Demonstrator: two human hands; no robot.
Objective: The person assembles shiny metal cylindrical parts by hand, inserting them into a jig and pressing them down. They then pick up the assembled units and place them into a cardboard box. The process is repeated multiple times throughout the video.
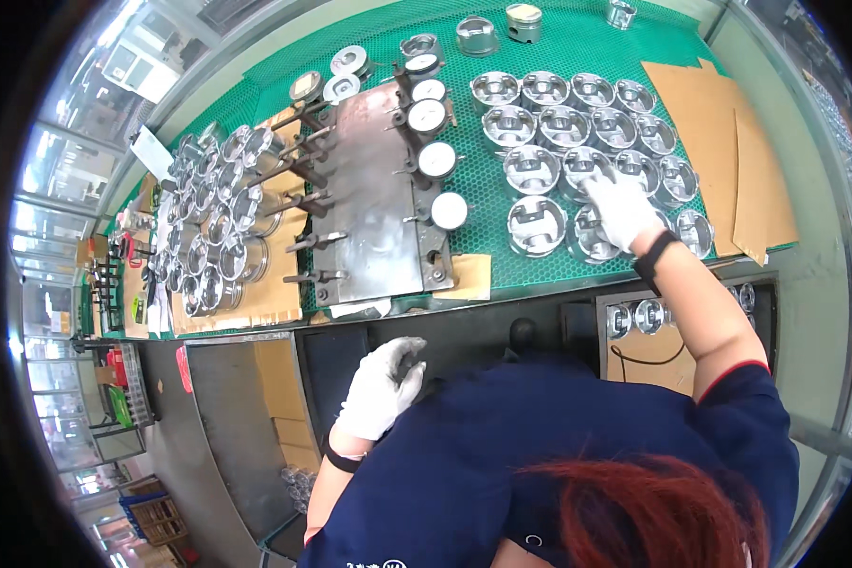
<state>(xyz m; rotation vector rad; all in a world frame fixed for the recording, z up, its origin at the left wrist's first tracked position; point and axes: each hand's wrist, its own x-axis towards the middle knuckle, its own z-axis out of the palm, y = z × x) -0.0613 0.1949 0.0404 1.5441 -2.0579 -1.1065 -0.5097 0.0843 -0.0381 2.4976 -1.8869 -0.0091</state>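
Note:
My right hand (625, 210), in a white glove, reaches over rows of silver pistons at the right of the green mat. Its fingers are closed on the rim of one piston (585, 168) in the middle of the group; the palm covers part of the pistons behind it. Down in front of the bench edge, near my body, my left hand (379, 390) is also gloved in white. Its fingers are loosely bent, with thumb and fingers apart and nothing visible between them. A metal gauge plate (374, 208) with several round dial gauges (437, 160) stands mid-bench.
More pistons (199, 254) crowd a cardboard sheet at the left. Other pistons (476, 36) stand along the back of the green mat (577, 47). Brown cardboard (705, 142) lies at the right end. Below the bench, an open compartment (648, 364) holds several pistons and a dark cable.

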